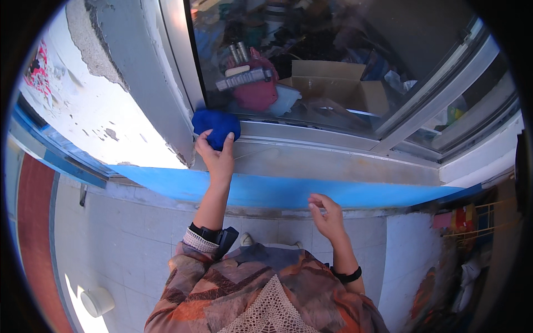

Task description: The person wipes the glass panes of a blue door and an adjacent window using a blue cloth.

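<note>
My left hand (pixel 217 156) holds a bunched blue cloth (pixel 216 125) against the lower left corner of a window, where the glass (pixel 266 116) meets the metal frame (pixel 291 132). Thumb and fingers press on the near side of the cloth. Lower and to the right, my right hand (pixel 329 212) hangs in the air before the blue-painted wall (pixel 275 189), its fingers loosely bent and holding nothing. Between the window frame and the blue wall runs the sill (pixel 325 160).
Behind the glass lie an open cardboard box (pixel 333 85) and a pink plastic bag (pixel 256 93). A peeling white wall (pixel 104 112) edges the window at left. A white bucket (pixel 98 301) stands on the tiled floor (pixel 137 249). A yellow wire rack (pixel 479 220) is at far right.
</note>
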`<control>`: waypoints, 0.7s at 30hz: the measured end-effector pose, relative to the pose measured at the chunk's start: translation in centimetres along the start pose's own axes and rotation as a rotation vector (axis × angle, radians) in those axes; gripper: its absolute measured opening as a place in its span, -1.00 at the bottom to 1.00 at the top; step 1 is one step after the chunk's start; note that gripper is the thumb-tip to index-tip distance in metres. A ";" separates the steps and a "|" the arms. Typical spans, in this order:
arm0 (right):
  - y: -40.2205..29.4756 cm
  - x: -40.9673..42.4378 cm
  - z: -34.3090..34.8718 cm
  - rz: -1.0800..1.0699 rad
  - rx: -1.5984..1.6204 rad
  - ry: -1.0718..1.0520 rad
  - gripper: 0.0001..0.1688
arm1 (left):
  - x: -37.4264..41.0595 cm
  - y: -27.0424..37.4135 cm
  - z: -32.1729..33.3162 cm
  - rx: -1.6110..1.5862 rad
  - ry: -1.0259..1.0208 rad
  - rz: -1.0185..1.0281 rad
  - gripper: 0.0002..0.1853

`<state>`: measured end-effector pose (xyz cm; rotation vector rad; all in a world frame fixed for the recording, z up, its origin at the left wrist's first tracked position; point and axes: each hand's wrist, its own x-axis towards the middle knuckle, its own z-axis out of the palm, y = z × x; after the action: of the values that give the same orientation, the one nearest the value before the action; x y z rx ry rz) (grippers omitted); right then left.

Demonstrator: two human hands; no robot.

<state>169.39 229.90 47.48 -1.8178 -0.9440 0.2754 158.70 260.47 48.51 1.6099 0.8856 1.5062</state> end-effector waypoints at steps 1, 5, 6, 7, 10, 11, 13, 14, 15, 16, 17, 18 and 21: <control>0.2 -0.2 -0.9 0.018 -0.011 0.015 -0.68 | -0.5 0.6 1.3 0.127 0.011 0.043 -0.43; 2.8 -1.0 -5.2 0.006 -0.061 0.092 -0.69 | -2.9 2.7 6.0 0.125 -0.011 -0.050 -0.45; 3.8 -1.4 -6.2 -0.020 -0.073 0.110 -0.69 | -3.9 2.5 7.2 0.094 -0.043 0.005 -0.48; 4.6 -1.7 -7.3 -0.018 -0.079 0.123 -0.70 | -5.0 2.9 8.5 0.096 -0.076 0.036 -0.50; 6.8 -3.2 -11.0 0.000 -0.096 0.164 -0.71 | -9.5 5.1 13.5 0.057 -0.206 0.071 -0.52; 7.6 -3.7 -12.3 0.014 -0.102 0.176 -0.71 | -11.3 6.0 15.5 0.069 -0.247 0.063 -0.52; 9.4 -4.4 -15.0 0.036 -0.117 0.194 -0.72 | -14.6 8.6 19.3 0.020 -0.384 0.085 -0.54; 10.4 -4.8 -16.4 0.048 -0.128 0.205 -0.73 | -16.4 9.4 21.2 -0.066 -0.470 0.084 -0.52; 10.7 -4.7 -17.7 0.058 -0.142 0.219 -0.73 | -17.5 10.2 23.0 -0.075 -0.537 0.151 -0.53; 10.1 -4.8 -18.8 0.099 -0.158 0.234 -0.75 | -18.3 10.4 23.8 -0.074 -0.526 0.149 -0.54; 11.0 -4.8 -19.6 0.086 -0.136 0.236 -0.75 | -18.9 10.5 24.3 -0.072 -0.512 0.147 -0.55; 12.4 -5.1 -20.9 0.077 -0.118 0.252 -0.75 | -18.9 10.8 24.6 -0.028 -0.452 0.186 -0.55; 14.8 -5.8 -24.0 0.107 -0.120 0.266 -0.76 | -16.5 9.1 21.4 0.104 -0.219 0.240 -0.57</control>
<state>186.38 206.87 44.19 -1.9612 -0.6905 0.0401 178.88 240.32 47.92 1.9725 0.6771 1.4260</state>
